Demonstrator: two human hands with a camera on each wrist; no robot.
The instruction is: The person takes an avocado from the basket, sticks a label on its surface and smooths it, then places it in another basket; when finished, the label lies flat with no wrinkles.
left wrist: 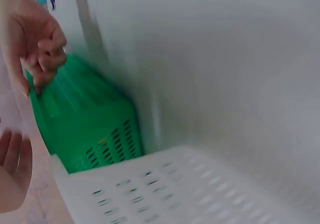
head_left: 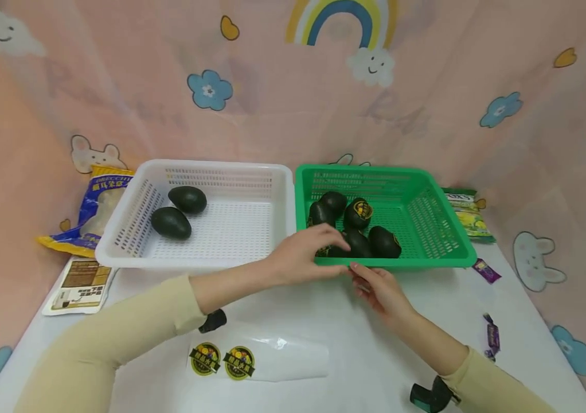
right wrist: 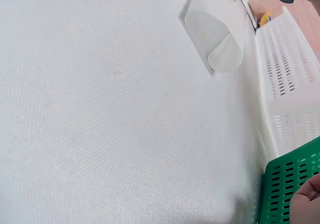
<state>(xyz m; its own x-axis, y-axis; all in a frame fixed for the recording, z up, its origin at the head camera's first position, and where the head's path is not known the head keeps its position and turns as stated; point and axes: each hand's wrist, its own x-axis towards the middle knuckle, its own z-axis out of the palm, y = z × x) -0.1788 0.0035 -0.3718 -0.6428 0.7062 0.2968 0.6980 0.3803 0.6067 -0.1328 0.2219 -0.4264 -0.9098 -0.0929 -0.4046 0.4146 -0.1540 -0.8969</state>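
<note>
Sticker sheet nearest us on the table. Beyond it, our right hand, fingers relaxed, touches the green basket at its front rim; our left hand reaches over that rim, fingers curled onto dark avocados. White basket alongside holds two more.

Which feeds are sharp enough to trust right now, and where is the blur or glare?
Head view: sharp, evenly lit, edges bent by the wide lens, slight glare on the sticker sheet. Left wrist view: heavy motion blur smears the green basket and white basket. Right wrist view: table weave crisp, soft light.
</note>
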